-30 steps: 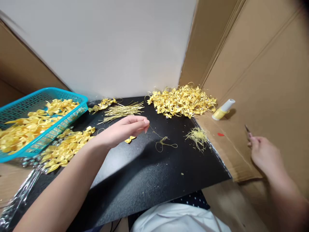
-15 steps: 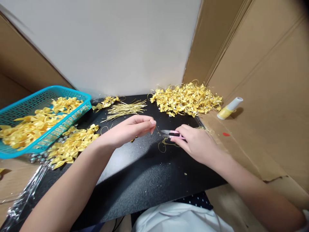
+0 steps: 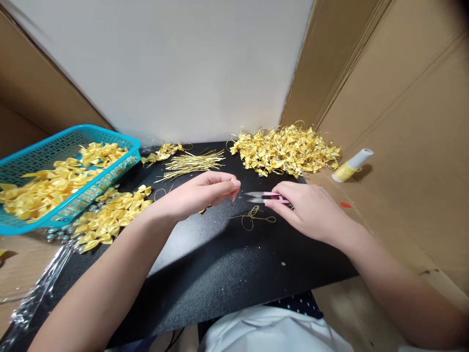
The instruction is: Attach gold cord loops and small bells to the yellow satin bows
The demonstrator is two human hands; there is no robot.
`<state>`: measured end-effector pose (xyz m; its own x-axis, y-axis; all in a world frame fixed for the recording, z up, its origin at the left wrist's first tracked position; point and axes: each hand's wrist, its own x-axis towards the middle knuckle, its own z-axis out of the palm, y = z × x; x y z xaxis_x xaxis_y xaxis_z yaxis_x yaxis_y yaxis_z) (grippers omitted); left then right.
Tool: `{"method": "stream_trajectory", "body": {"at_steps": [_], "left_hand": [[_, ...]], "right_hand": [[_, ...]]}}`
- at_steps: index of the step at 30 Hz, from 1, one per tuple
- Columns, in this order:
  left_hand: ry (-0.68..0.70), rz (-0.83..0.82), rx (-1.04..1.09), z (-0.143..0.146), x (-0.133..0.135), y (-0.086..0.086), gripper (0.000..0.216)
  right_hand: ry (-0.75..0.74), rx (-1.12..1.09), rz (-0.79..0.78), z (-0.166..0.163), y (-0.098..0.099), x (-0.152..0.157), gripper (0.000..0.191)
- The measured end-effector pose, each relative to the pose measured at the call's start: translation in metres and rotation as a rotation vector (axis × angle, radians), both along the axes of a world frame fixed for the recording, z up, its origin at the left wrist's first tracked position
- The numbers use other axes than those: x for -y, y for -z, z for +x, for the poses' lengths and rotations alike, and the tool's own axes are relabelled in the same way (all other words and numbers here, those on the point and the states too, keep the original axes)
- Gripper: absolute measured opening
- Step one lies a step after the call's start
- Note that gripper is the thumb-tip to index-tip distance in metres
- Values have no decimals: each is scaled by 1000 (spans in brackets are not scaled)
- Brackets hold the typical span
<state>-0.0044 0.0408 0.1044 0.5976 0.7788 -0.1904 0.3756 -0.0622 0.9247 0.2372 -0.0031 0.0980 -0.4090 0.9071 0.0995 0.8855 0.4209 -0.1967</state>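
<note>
My left hand (image 3: 210, 193) is closed in a pinch over the black table. A short end of thin gold cord (image 3: 240, 192) seems to stick out at its fingertips; the rest is mostly hidden by the hand. Beneath the hand peeks a bit of yellow bow (image 3: 202, 211). My right hand (image 3: 304, 208) grips pink-handled thread snips (image 3: 271, 196), their two blades apart and pointing left toward the pinched fingers. Just below the blades lies a looped tangle of gold cord (image 3: 253, 215) on the table.
Left stands a blue basket (image 3: 126, 159) of yellow bows, with more bows (image 3: 117, 215) and silvery beaded strands (image 3: 47, 278) beside it. Cut gold cords (image 3: 194, 164) lie behind my left hand. A heap of beaded bows (image 3: 286, 149) sits back right, near a white tube (image 3: 353, 164).
My right hand has drawn the snips slightly right and up, away from the left fingertips, and the blades have spread. The cord tangle below shows more fully. My left hand stays pinched.
</note>
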Motion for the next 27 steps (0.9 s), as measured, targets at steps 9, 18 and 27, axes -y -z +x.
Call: {"method": "stream_trajectory", "body": {"at_steps": [9,18,27], "left_hand": [[10,2,-32,1,1,-2,38],[-42,2,5,-3,-2,-1,36],[-158,-1,496,8,5,-14,35]], "right_hand": [[-83,12,-41,-14,-1,-7,39],[44,-122,-26,7,6,-4,37],[-49,-523,-80,-6,76,-7,22]]}}
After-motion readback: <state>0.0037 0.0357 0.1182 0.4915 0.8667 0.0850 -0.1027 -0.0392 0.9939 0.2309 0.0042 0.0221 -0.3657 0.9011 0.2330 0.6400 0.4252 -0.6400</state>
